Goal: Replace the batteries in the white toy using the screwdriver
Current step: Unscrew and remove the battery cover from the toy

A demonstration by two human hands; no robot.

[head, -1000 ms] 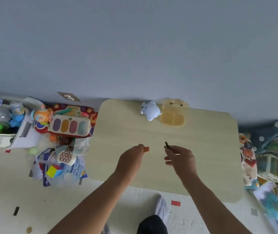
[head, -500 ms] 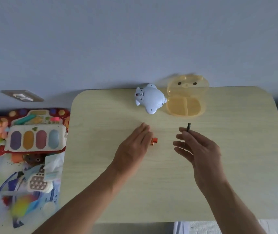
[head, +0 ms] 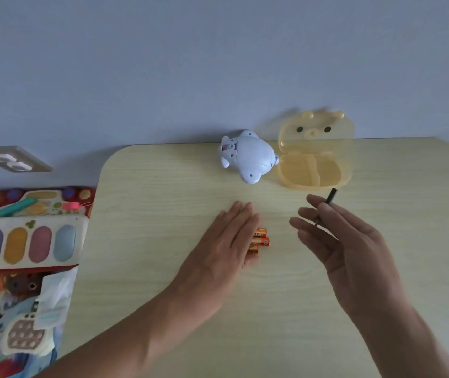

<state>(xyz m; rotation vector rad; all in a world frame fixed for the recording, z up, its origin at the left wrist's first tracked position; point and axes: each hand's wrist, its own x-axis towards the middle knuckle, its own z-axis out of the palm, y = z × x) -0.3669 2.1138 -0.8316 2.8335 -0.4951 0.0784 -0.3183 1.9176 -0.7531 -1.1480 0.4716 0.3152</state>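
The white toy (head: pixel 248 156) lies at the far edge of the wooden table (head: pixel 163 214), its underside up. Three orange batteries (head: pixel 261 239) lie side by side in the middle of the table. My left hand (head: pixel 226 241) rests flat with straight fingers, partly covering the batteries' left ends. To their right, raised a little off the table, my right hand (head: pixel 337 241) pinches a thin dark screwdriver (head: pixel 330 196) whose black end points up toward the far side.
An open translucent yellow bear-shaped case (head: pixel 314 156) sits just right of the toy. Left of the table, on the floor, lies a pile of colourful toys (head: pixel 27 241). A wall socket (head: pixel 13 162) is at far left.
The camera has moved closer and lower. My left hand opened flat and laid the batteries on the table. My right hand kept the screwdriver and drifted slightly right.
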